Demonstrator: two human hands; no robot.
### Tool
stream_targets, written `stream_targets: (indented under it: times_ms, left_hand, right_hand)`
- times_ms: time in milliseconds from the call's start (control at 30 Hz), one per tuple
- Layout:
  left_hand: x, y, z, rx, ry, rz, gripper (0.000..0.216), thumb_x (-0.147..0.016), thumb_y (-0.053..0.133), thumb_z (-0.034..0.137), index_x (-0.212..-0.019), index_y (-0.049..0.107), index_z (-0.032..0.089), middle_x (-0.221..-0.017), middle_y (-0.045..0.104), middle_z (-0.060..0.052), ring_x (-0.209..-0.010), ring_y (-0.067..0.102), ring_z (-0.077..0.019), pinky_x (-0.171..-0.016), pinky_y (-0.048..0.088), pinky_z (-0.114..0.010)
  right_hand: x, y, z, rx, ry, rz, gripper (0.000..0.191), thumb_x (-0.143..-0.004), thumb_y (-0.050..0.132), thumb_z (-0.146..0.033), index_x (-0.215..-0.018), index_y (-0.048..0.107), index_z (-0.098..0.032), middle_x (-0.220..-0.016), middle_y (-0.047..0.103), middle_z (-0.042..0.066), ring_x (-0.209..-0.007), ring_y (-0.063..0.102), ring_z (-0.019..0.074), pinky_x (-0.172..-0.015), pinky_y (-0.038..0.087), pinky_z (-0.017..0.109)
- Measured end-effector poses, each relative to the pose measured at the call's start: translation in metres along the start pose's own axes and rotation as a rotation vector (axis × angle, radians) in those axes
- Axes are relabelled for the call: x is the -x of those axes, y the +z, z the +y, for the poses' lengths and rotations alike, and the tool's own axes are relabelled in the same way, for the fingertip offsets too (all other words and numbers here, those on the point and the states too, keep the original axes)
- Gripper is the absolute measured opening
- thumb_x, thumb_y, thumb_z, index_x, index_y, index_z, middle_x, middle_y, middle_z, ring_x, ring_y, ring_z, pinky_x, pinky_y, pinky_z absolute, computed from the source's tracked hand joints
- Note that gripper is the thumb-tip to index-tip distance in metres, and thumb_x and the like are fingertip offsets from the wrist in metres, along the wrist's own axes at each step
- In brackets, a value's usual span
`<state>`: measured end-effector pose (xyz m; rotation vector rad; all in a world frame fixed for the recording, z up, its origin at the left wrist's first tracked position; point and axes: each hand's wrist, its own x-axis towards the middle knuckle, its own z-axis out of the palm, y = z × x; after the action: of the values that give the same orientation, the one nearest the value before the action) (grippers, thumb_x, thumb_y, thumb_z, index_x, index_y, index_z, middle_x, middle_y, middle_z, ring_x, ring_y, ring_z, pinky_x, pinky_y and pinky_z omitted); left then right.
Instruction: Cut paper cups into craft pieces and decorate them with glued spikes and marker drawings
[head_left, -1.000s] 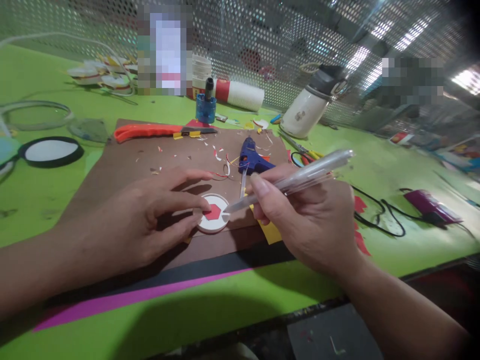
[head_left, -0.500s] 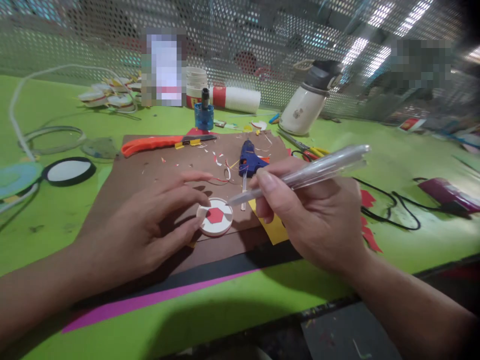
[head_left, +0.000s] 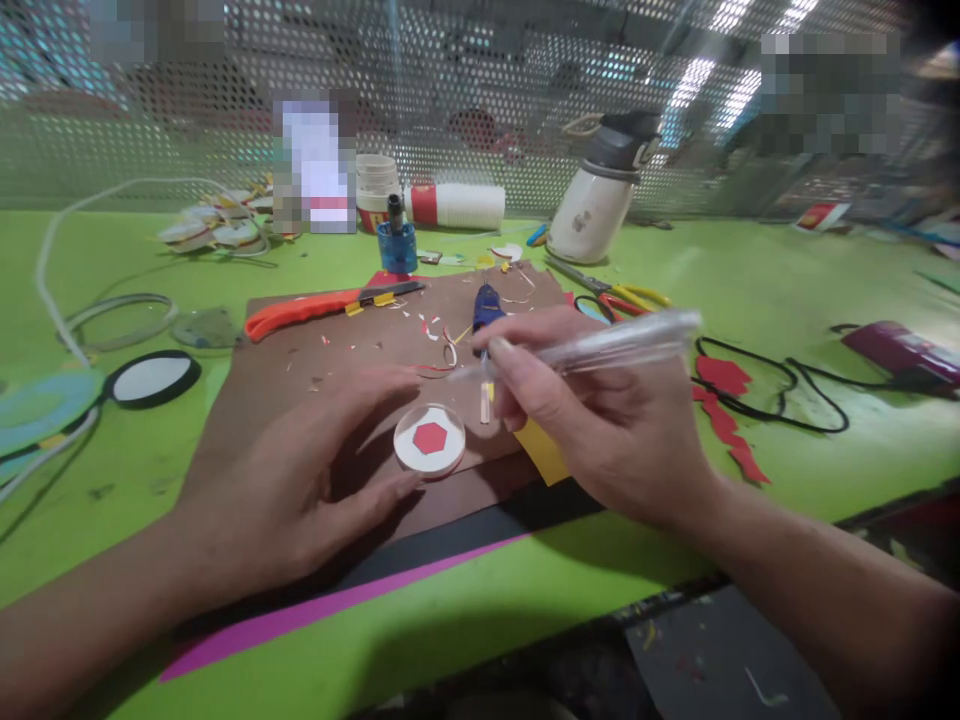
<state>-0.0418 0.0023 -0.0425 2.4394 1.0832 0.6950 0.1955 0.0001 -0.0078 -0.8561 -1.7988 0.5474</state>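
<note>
A round white disc lies flat on the brown sheet, with a red hexagon at its middle. Beside its left edge is my left hand, fingers spread, the thumb close to the rim; whether it touches I cannot tell. My right hand grips a clear pen, whose blurred tip points left above the disc's far side. Partly behind the right fingers lies a blue glue gun, its glue stick poking toward me.
An orange utility knife and paper scraps lie on the brown sheet. Farther back are a blue pot, stacked paper cups, a white bottle and scissors. Red paper strips and a black cord lie at the right.
My left fingers have lifted off the disc and spread apart. The pen tip has moved up and away from the disc's surface. The whole view has shifted slightly.
</note>
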Motion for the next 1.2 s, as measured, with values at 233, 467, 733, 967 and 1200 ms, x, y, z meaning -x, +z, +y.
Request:
stream_targets:
  times_ms: [233, 467, 733, 967, 1200]
  left_hand:
    - [0.001, 0.003, -0.007, -0.057, -0.041, -0.103, 0.093, -0.083, 0.067, 0.051, -0.157, 0.012, 0.037, -0.154, 0.047, -0.009, -0.136, 0.05, -0.0362, -0.108, 0.047, -0.057]
    - [-0.005, 0.005, -0.006, 0.0, -0.035, -0.12, 0.092, -0.087, 0.065, 0.047, -0.158, 0.006, 0.037, -0.151, 0.051, -0.01, -0.135, 0.051, -0.0348, -0.107, 0.046, -0.055]
    - [-0.009, -0.001, -0.001, 0.024, -0.126, -0.164, 0.083, -0.087, 0.064, 0.05, -0.156, 0.02, 0.031, -0.152, 0.05, -0.012, -0.133, 0.052, -0.0385, -0.104, 0.045, -0.057]
    - [-0.013, 0.003, 0.011, 0.043, -0.174, -0.072, 0.063, -0.087, 0.064, 0.051, -0.14, 0.042, 0.025, -0.135, 0.064, -0.013, -0.121, 0.061, -0.0343, -0.1, 0.047, -0.055]
    - [-0.012, -0.001, 0.011, -0.121, -0.085, 0.097, 0.054, -0.085, 0.069, 0.04, -0.13, 0.046, 0.023, -0.128, 0.064, -0.013, -0.114, 0.064, -0.0338, -0.09, 0.055, -0.052]
  right_hand:
    - [-0.005, -0.006, 0.009, 0.17, -0.102, -0.146, 0.012, -0.093, 0.059, -0.016, -0.102, 0.068, -0.02, -0.097, 0.076, 0.003, -0.083, 0.07, 0.0149, -0.075, 0.055, 0.026]
    - [-0.005, -0.002, 0.023, 0.24, -0.205, -0.368, 0.015, -0.088, 0.065, -0.016, -0.103, 0.062, -0.016, -0.097, 0.074, 0.006, -0.087, 0.067, 0.0173, -0.077, 0.049, 0.027]
    - [-0.007, -0.004, 0.025, 0.331, -0.193, -0.557, 0.03, -0.088, 0.068, -0.023, -0.116, 0.061, -0.014, -0.11, 0.073, 0.013, -0.099, 0.068, 0.0264, -0.079, 0.048, 0.033]
    - [-0.011, -0.006, 0.023, 0.336, -0.101, -0.458, 0.024, -0.088, 0.068, -0.022, -0.11, 0.06, -0.014, -0.1, 0.073, 0.01, -0.087, 0.067, 0.0217, -0.074, 0.046, 0.03]
    - [-0.015, -0.01, 0.028, 0.353, -0.07, -0.239, 0.015, -0.091, 0.062, -0.021, -0.103, 0.063, -0.013, -0.081, 0.07, 0.004, -0.067, 0.061, 0.0153, -0.067, 0.044, 0.026]
